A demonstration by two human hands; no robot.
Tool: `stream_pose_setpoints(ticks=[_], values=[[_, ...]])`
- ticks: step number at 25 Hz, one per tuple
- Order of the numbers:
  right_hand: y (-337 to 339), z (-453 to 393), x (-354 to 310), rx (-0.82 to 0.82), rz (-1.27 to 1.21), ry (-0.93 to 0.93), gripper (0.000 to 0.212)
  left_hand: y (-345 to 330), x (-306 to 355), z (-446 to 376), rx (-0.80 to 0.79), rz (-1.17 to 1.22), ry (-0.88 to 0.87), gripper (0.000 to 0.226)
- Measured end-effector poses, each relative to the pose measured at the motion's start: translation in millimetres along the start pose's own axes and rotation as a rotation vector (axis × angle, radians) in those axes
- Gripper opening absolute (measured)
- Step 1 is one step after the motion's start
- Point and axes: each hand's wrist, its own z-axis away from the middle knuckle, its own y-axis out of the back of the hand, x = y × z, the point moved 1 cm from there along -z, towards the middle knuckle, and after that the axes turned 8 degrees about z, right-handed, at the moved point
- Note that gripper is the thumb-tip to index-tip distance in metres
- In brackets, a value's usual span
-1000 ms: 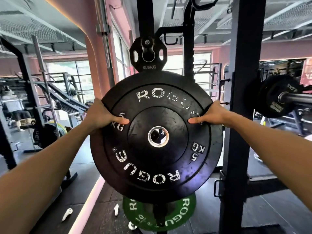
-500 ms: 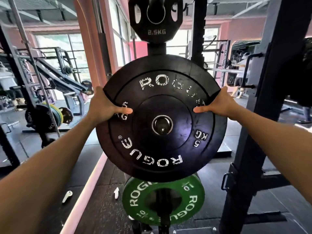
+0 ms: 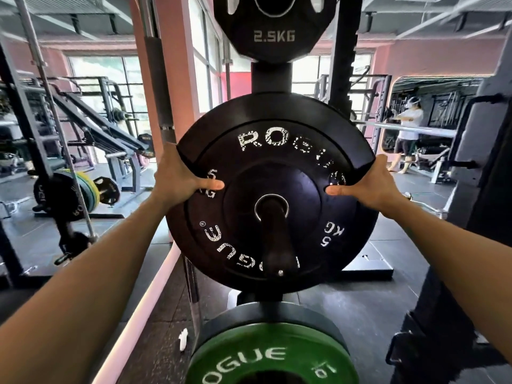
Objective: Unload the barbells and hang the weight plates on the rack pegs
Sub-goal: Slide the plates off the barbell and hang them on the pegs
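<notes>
A black 5 kg Rogue bumper plate (image 3: 273, 162) hangs in front of me on a dark rack peg (image 3: 275, 239), which pokes through its steel centre ring toward me. My left hand (image 3: 177, 178) grips the plate's left rim, thumb laid on its face. On the opposite rim, my right hand (image 3: 371, 184) grips the same way. A small black 2.5 kg plate (image 3: 274, 29) sits on the peg above. Below, a green 10 kg plate (image 3: 271, 356) hangs on the lowest peg.
The black rack upright (image 3: 471, 189) stands close on my right. A bare barbell (image 3: 163, 87) leans upright to the left of the pegs. Another loaded barbell with coloured plates (image 3: 80, 192) rests at far left. A person (image 3: 407, 134) stands at back right.
The plate has slid onto the middle peg, whose end now sticks out through the centre hole. Both hands kept their grip, and I have moved closer and lower.
</notes>
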Motion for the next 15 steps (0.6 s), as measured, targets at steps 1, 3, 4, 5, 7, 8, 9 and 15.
stream_pose_setpoints(ticks=[1,3,4,5,7,8,9,15], values=[[-4.7,-6.6,1.6,0.01,0.0,0.012,0.108,-4.1,-1.0,-2.6,-0.002,-0.001,-0.047,0.099],[-8.4,-16.3,3.7,0.012,0.001,0.027,0.106,-7.0,-3.8,-6.3,-0.005,0.009,-0.069,0.09],[-8.3,-16.9,5.5,0.012,0.003,0.026,0.107,-6.4,-6.3,-5.8,-0.006,0.014,-0.061,0.09],[-7.4,-18.3,5.7,0.011,0.005,0.036,0.108,-6.0,-8.2,-6.5,-0.005,0.011,-0.057,0.093],[-6.4,-15.2,4.7,0.013,0.033,0.034,0.114,-4.5,-8.3,-7.2,-0.007,-0.018,-0.003,0.102],[-4.5,-12.9,1.9,0.017,0.056,0.021,0.117,-4.5,-6.5,-8.9,-0.017,-0.055,0.05,0.107],[-2.5,-10.2,-0.9,0.014,0.08,0.0,0.118,-3.8,-1.9,-8.2,-0.035,-0.12,0.112,0.11],[28.5,17.8,-6.9,-0.13,0.217,0.028,0.112,7.8,15.3,13.2,-0.143,-0.349,0.119,0.116]])
